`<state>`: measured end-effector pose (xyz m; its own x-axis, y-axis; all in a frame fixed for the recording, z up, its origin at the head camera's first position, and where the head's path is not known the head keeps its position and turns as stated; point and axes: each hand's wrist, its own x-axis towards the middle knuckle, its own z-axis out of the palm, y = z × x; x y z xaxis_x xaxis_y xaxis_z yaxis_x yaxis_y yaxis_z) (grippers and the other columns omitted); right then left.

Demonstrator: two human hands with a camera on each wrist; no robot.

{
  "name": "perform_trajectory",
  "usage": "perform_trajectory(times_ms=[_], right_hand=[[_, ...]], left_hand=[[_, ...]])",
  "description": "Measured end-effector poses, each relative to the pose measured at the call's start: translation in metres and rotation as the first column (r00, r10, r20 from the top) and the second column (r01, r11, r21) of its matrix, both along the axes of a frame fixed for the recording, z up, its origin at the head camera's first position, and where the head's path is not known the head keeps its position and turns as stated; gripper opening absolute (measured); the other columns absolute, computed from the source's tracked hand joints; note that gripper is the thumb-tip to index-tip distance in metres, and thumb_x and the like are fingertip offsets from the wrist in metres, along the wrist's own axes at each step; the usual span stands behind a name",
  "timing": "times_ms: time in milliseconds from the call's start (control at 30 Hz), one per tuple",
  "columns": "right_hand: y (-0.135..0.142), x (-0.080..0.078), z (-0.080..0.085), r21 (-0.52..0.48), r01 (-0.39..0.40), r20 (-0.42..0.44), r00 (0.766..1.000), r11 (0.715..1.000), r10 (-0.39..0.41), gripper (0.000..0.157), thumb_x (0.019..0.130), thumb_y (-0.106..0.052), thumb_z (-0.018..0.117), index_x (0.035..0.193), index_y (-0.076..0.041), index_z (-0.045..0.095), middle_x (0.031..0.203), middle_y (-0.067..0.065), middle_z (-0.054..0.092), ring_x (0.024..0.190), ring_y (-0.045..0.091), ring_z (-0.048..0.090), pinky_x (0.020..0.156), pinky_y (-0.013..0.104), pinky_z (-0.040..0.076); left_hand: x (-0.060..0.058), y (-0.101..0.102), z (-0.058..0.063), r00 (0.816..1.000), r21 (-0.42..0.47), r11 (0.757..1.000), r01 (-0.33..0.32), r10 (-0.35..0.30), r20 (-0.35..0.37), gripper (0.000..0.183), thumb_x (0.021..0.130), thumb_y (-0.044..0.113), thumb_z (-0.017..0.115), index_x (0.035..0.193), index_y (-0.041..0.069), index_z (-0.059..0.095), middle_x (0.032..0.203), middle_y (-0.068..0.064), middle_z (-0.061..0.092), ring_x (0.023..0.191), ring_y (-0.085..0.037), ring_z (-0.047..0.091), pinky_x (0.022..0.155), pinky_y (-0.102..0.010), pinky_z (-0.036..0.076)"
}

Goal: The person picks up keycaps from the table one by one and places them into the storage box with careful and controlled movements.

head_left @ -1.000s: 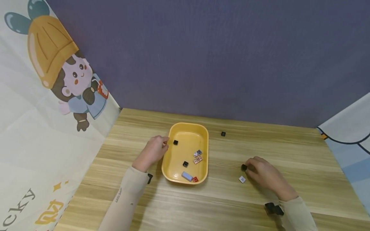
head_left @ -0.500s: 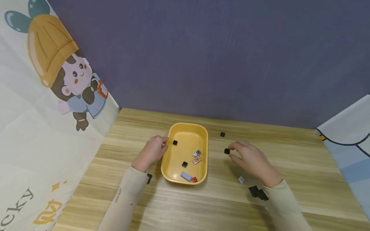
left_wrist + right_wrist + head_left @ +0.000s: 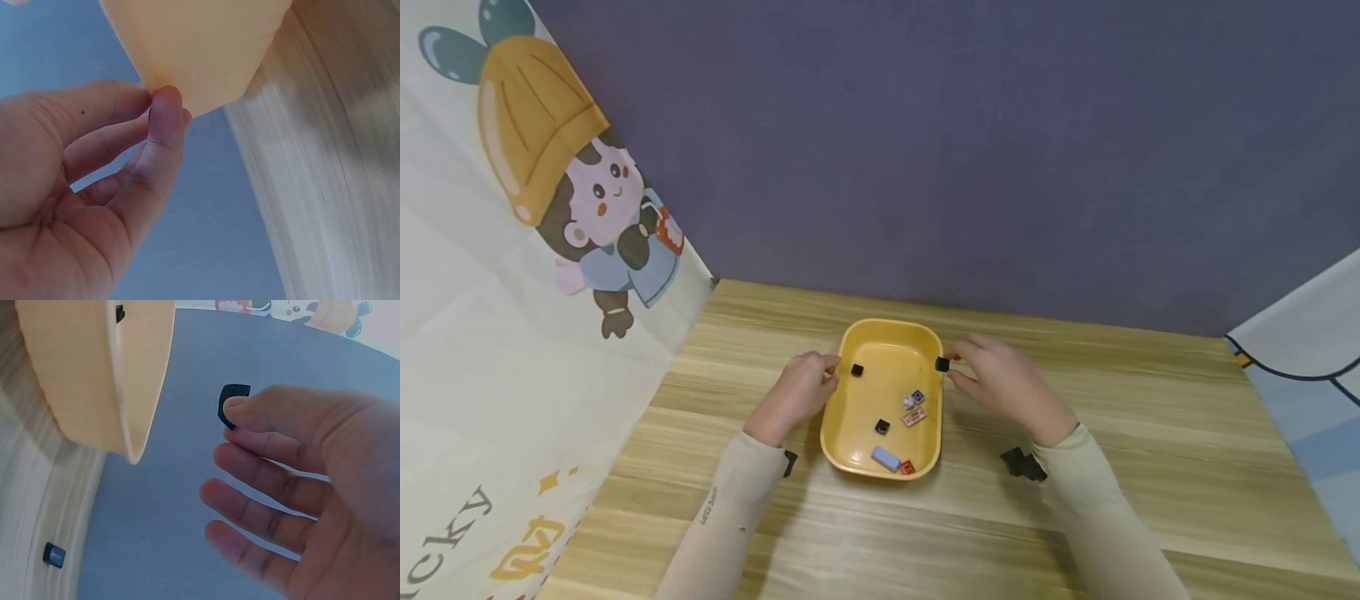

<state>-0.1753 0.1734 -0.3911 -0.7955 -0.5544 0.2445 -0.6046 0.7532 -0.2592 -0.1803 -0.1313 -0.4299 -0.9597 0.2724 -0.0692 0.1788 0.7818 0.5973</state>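
Note:
A yellow tray [image 3: 881,478] stands on the wooden table, with several small keycaps inside. My left hand [image 3: 800,390] pinches its left rim; in the left wrist view, thumb and fingers [image 3: 165,115] meet at the tray edge. Between thumb and fingertips of my right hand [image 3: 1006,385] is a black keycap [image 3: 942,364], held above the tray's right rim. The right wrist view shows this keycap apart from the tray wall. Inside the tray are two black keycaps [image 3: 882,427], a long pale-blue keycap [image 3: 886,457], a red keycap [image 3: 907,467] and patterned light ones [image 3: 914,417].
Another black keycap [image 3: 54,555] lies on the table right of the tray; my right hand covers it in the head view. A dark blue-grey backdrop [image 3: 955,167] rises behind the wooden table [image 3: 1150,433]. A printed white cloth [image 3: 475,333] hangs at left.
My right hand has lifted the black keycap from the table and carried it left to the tray's right rim. A white keycap on the table is now hidden. The left hand stays put.

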Motion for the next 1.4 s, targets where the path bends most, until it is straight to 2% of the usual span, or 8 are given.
perform_trajectory(times_ms=[300,467,633,1000,1133,1267,1400], right_hand=[[-0.002,0.000,0.001,-0.020,-0.004,-0.019,1.000,1.000,0.004,0.027,0.090,-0.012,0.076,0.114,-0.002,0.070,0.107,0.010,0.067,0.095,0.028,0.066,0.081,0.045,0.059],[0.005,0.006,0.002,-0.024,-0.007,-0.036,0.999,1.000,0.006,0.024,0.088,-0.010,0.077,0.110,-0.002,0.071,0.102,0.009,0.066,0.091,0.026,0.065,0.077,0.043,0.059],[0.021,0.022,0.003,0.012,0.010,-0.063,0.998,1.000,-0.009,0.020,0.087,-0.010,0.078,0.105,-0.003,0.071,0.096,0.007,0.065,0.086,0.026,0.064,0.070,0.042,0.058],[0.060,0.068,-0.005,0.058,0.071,-0.110,0.992,0.996,-0.064,0.026,0.080,-0.009,0.084,0.102,-0.003,0.072,0.094,0.006,0.067,0.084,0.026,0.065,0.068,0.042,0.059],[0.072,0.082,-0.015,0.086,0.108,-0.083,0.991,0.990,-0.101,0.026,0.079,-0.010,0.084,0.101,-0.005,0.072,0.094,0.005,0.067,0.082,0.025,0.065,0.064,0.040,0.059],[0.082,0.093,-0.029,0.131,0.160,-0.018,0.987,0.978,-0.158,0.025,0.082,-0.018,0.084,0.101,-0.008,0.072,0.094,0.002,0.066,0.082,0.023,0.065,0.065,0.041,0.059],[0.089,0.100,-0.044,0.131,0.198,0.014,0.979,0.971,-0.201,0.024,0.082,-0.025,0.084,0.098,-0.011,0.072,0.092,-0.001,0.066,0.081,0.022,0.065,0.064,0.041,0.059]], left_hand=[[-0.002,0.000,0.000,1.000,0.010,1.000,0.008,-0.007,-0.009,0.037,0.094,0.000,0.065,0.130,-0.007,0.061,0.113,-0.021,0.067,0.094,-0.027,0.068,0.070,-0.024,0.061],[-0.002,0.001,0.001,1.000,0.002,1.000,0.000,0.000,-0.005,0.037,0.095,0.001,0.065,0.131,-0.006,0.061,0.113,-0.020,0.067,0.094,-0.026,0.068,0.070,-0.024,0.061],[-0.002,0.001,0.000,1.000,-0.006,1.000,0.006,-0.006,-0.010,0.037,0.095,0.001,0.064,0.131,-0.006,0.061,0.113,-0.021,0.067,0.094,-0.026,0.068,0.070,-0.024,0.061],[-0.001,0.001,0.000,1.000,-0.023,1.000,0.001,-0.001,0.001,0.037,0.095,0.002,0.065,0.132,-0.006,0.060,0.113,-0.020,0.067,0.095,-0.027,0.067,0.071,-0.025,0.061],[0.000,0.001,0.000,1.000,-0.024,1.000,0.001,-0.001,-0.003,0.037,0.096,0.002,0.064,0.132,-0.005,0.061,0.113,-0.020,0.067,0.096,-0.027,0.067,0.072,-0.026,0.061],[0.000,0.001,0.000,1.000,-0.024,1.000,0.000,0.000,-0.008,0.037,0.096,0.002,0.064,0.131,-0.005,0.061,0.113,-0.019,0.066,0.096,-0.027,0.067,0.073,-0.026,0.061],[0.001,0.000,0.000,1.000,-0.018,1.000,0.001,-0.001,-0.012,0.037,0.095,0.001,0.064,0.131,-0.006,0.061,0.114,-0.020,0.066,0.096,-0.027,0.067,0.071,-0.025,0.061]])
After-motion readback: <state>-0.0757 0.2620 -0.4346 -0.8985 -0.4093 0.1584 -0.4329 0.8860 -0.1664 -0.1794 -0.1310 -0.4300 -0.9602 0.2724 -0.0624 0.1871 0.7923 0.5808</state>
